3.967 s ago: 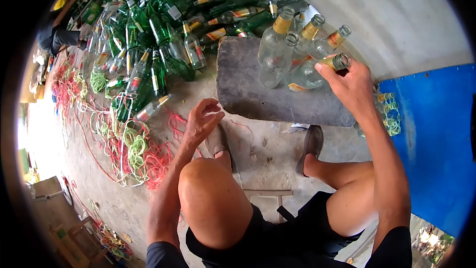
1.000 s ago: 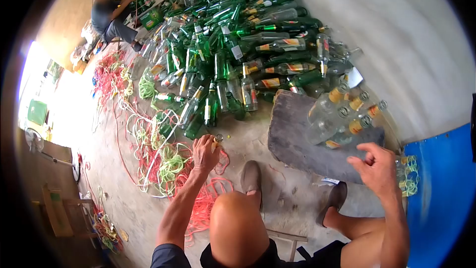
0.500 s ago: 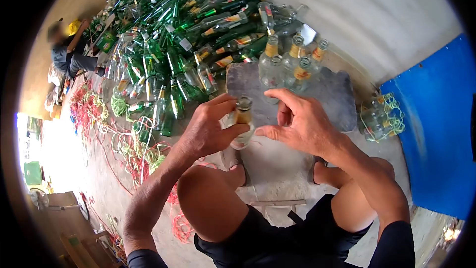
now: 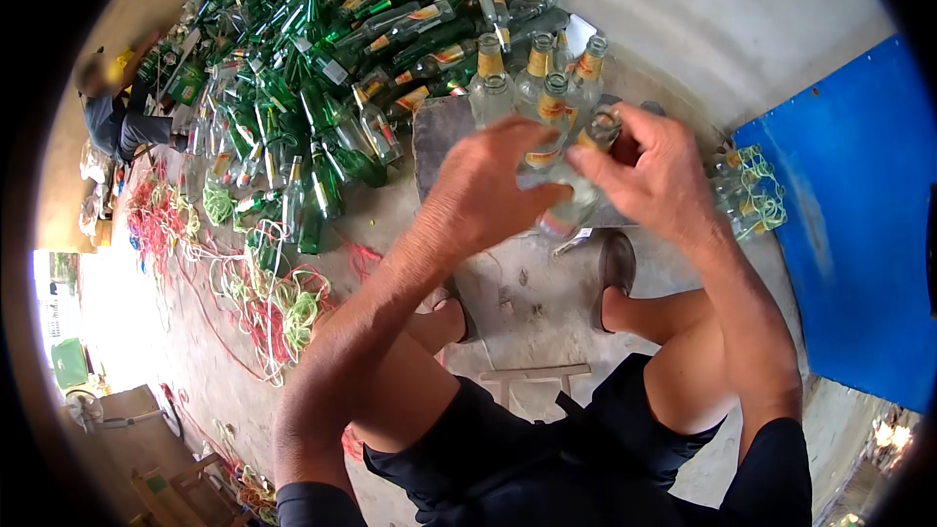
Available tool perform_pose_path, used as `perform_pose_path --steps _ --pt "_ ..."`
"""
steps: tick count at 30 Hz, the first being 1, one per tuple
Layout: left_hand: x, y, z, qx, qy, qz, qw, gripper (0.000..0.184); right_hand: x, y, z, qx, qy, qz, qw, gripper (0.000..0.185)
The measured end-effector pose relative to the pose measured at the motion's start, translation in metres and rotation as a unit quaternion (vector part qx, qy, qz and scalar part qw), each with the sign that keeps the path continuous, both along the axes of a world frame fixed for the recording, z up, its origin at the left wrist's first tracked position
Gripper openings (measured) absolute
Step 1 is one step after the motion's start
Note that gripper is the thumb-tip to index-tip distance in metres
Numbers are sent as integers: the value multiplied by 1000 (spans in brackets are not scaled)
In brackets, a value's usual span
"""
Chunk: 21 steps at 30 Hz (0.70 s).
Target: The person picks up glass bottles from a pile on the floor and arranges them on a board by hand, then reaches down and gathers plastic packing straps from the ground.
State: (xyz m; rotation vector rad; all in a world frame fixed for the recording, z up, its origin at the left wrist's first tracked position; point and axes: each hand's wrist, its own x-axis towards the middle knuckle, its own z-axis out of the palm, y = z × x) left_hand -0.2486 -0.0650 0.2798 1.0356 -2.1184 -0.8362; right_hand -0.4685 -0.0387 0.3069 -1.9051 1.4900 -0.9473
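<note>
A clear glass bottle (image 4: 576, 197), tilted with its neck up to the right, is in my right hand (image 4: 659, 171). The thumb and fingers of that hand close round its neck. My left hand (image 4: 488, 181) hovers just left of this bottle, fingers and thumb apart and slightly blurred. Beyond both hands, several clear bottles (image 4: 538, 83) with yellow neck labels stand upright in a group on a dark stone slab (image 4: 435, 132). My left fingers partly hide the nearest of them.
A large heap of green and clear bottles (image 4: 322, 68) lies against the wall. Tangled red and green string (image 4: 283, 303) covers the floor at left. String-tied bottles (image 4: 747, 195) stand by a blue panel (image 4: 830, 224). Another person (image 4: 122, 117) sits far left.
The bottle has moved right and away from me, passing from my left hand to my right. My left hand has let go and followed rightward. The view has shifted slightly.
</note>
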Motion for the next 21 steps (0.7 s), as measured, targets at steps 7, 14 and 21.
perform_pose_path --steps 7,14,21 --pt "12 -11 -8 -35 -2 101 994 19 -48 -33 -35 -31 51 -63 996 30" --pt "5 -19 -9 -60 1 132 989 18 -67 -55 -68 -17 89 -88 992 36" --pt "10 -28 -18 -92 34 163 982 12 -60 -59 -74 3 48 -66 997 25"
